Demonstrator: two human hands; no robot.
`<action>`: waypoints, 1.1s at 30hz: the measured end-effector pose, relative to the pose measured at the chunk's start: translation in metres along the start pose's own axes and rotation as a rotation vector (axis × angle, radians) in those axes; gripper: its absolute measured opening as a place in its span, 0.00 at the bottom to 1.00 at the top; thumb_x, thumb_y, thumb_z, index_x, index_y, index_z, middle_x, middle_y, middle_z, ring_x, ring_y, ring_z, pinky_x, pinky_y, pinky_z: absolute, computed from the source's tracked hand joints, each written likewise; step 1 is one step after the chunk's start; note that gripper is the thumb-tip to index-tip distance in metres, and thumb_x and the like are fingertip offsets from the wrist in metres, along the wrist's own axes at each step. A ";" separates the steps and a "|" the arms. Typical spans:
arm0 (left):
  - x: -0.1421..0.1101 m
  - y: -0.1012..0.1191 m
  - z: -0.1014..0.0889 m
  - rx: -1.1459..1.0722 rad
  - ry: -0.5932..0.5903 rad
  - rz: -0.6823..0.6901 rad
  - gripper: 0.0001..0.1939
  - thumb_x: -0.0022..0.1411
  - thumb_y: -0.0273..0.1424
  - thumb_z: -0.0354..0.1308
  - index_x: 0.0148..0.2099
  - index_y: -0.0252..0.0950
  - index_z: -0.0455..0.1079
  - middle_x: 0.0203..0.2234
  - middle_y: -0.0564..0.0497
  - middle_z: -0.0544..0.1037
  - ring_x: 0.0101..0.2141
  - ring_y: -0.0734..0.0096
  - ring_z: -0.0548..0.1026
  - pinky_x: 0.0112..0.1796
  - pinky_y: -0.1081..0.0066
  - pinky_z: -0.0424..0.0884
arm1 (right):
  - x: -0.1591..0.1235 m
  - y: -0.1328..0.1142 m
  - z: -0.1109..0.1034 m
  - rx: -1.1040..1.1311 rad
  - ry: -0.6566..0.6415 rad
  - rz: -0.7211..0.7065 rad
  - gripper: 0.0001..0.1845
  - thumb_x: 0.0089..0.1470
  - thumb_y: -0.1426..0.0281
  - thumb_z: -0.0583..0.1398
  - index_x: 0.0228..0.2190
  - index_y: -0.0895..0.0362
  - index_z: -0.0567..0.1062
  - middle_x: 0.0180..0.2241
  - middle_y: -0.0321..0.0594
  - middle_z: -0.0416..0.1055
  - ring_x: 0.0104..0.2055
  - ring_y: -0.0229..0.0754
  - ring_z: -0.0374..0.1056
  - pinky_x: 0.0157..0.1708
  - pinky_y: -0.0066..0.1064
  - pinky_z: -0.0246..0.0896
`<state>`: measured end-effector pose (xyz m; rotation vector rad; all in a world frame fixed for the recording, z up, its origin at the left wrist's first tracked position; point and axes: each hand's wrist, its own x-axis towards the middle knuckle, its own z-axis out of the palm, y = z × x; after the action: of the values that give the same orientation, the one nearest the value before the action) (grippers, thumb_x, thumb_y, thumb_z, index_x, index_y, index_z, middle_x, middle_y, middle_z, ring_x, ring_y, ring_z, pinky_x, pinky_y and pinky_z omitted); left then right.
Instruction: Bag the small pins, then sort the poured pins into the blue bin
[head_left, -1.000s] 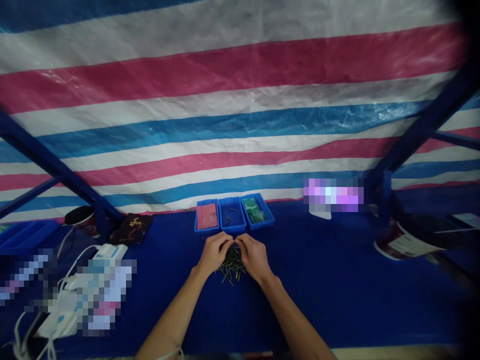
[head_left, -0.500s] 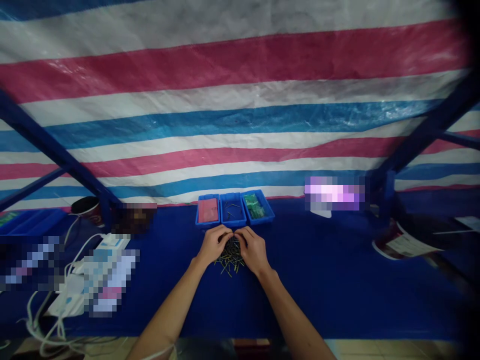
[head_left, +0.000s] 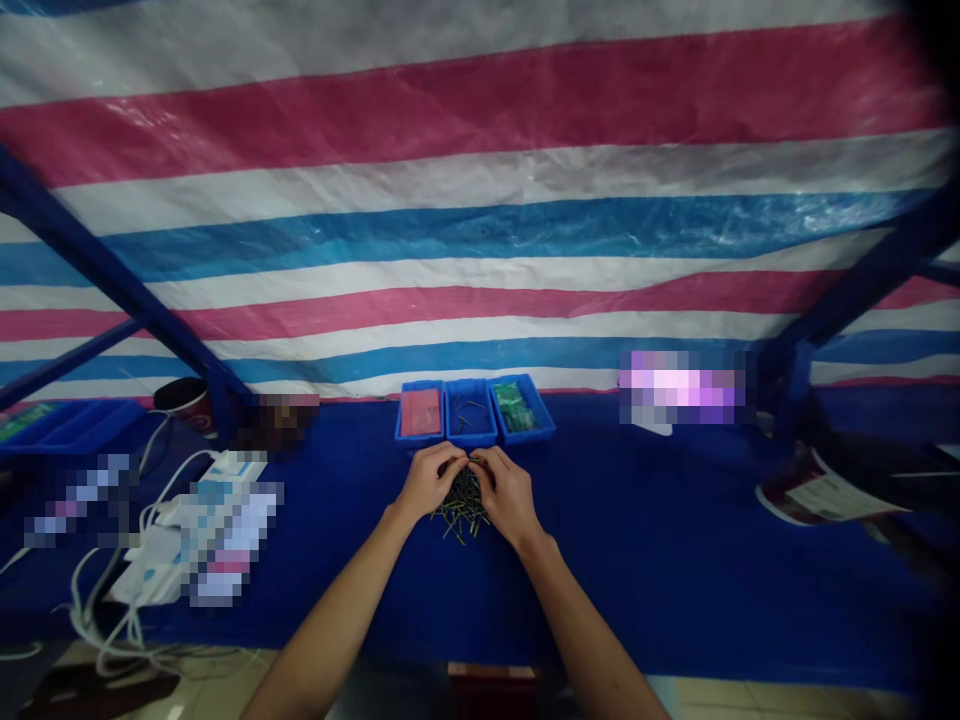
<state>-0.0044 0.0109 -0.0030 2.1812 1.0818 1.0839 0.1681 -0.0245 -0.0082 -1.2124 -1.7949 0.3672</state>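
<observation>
A pile of thin dark and brassy pieces (head_left: 463,512), like screws or nails, lies on the blue tabletop. My left hand (head_left: 433,478) curls over its left side, thumb and fingers pinched together. From the right, my right hand (head_left: 506,490) bends in, its fingers also closed at the tips. The two sets of fingertips nearly meet above the far end of the pile. Whatever is pinched there is too small and too hidden to name. Just beyond stand three blue trays: one with a pink stack (head_left: 421,412), a middle tray (head_left: 471,440) with a few thin pieces, and one with green packets (head_left: 516,408).
On the left lie a white power strip (head_left: 225,475) and tangled white cables (head_left: 127,640). A dark round tub (head_left: 182,397) stands at the back left, another tub (head_left: 825,490) at the right. Blue frame posts (head_left: 217,400) and a striped tarp (head_left: 480,230) bound the table's back.
The camera view has shifted slightly. Both hands stay pinched over the pile, with only small finger movement; the trays and pile look the same.
</observation>
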 end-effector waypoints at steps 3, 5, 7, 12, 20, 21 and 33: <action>-0.001 0.000 -0.001 -0.004 -0.015 0.011 0.10 0.69 0.32 0.54 0.38 0.34 0.74 0.28 0.49 0.75 0.29 0.71 0.72 0.33 0.72 0.66 | 0.001 0.000 0.000 0.013 -0.002 0.002 0.10 0.67 0.69 0.52 0.39 0.54 0.74 0.36 0.40 0.74 0.36 0.42 0.72 0.38 0.29 0.63; -0.001 0.001 -0.001 -0.008 -0.028 0.019 0.10 0.69 0.32 0.54 0.39 0.34 0.74 0.29 0.49 0.76 0.29 0.71 0.72 0.33 0.72 0.66 | 0.001 0.001 0.000 0.010 -0.006 0.010 0.10 0.67 0.69 0.53 0.38 0.54 0.74 0.36 0.40 0.74 0.36 0.42 0.72 0.38 0.29 0.62; -0.001 0.002 0.000 -0.012 -0.036 0.021 0.10 0.70 0.32 0.53 0.39 0.34 0.74 0.28 0.49 0.75 0.29 0.71 0.72 0.33 0.72 0.66 | 0.001 0.003 0.001 -0.007 -0.015 0.015 0.10 0.67 0.69 0.53 0.38 0.54 0.74 0.35 0.40 0.73 0.36 0.41 0.71 0.38 0.29 0.62; -0.002 0.006 0.000 -0.015 -0.046 0.068 0.12 0.71 0.33 0.52 0.37 0.34 0.74 0.29 0.48 0.75 0.30 0.70 0.72 0.34 0.71 0.67 | -0.001 0.005 0.001 -0.101 -0.065 0.027 0.15 0.69 0.70 0.50 0.31 0.55 0.71 0.29 0.38 0.70 0.31 0.40 0.68 0.33 0.28 0.57; -0.006 0.002 -0.001 0.061 -0.042 0.013 0.14 0.71 0.34 0.50 0.36 0.35 0.71 0.20 0.55 0.68 0.21 0.75 0.65 0.28 0.73 0.60 | 0.000 0.001 -0.006 -0.012 -0.099 0.017 0.12 0.70 0.68 0.49 0.39 0.54 0.72 0.33 0.40 0.71 0.34 0.41 0.69 0.36 0.29 0.59; -0.006 0.002 -0.001 0.060 -0.046 -0.001 0.14 0.71 0.34 0.49 0.36 0.35 0.71 0.20 0.56 0.68 0.21 0.76 0.64 0.28 0.73 0.60 | 0.000 0.000 -0.006 0.010 -0.107 0.012 0.11 0.69 0.68 0.50 0.41 0.54 0.72 0.35 0.40 0.71 0.35 0.42 0.69 0.37 0.29 0.60; -0.004 0.004 -0.003 0.012 -0.063 0.000 0.13 0.71 0.33 0.49 0.36 0.35 0.71 0.23 0.53 0.71 0.24 0.74 0.68 0.30 0.74 0.62 | 0.000 -0.004 -0.001 -0.031 -0.104 0.028 0.15 0.69 0.68 0.49 0.36 0.54 0.74 0.32 0.39 0.71 0.33 0.41 0.68 0.35 0.29 0.60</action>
<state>-0.0065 0.0056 0.0000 2.2092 1.0627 1.0037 0.1666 -0.0268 -0.0052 -1.2611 -1.8800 0.4271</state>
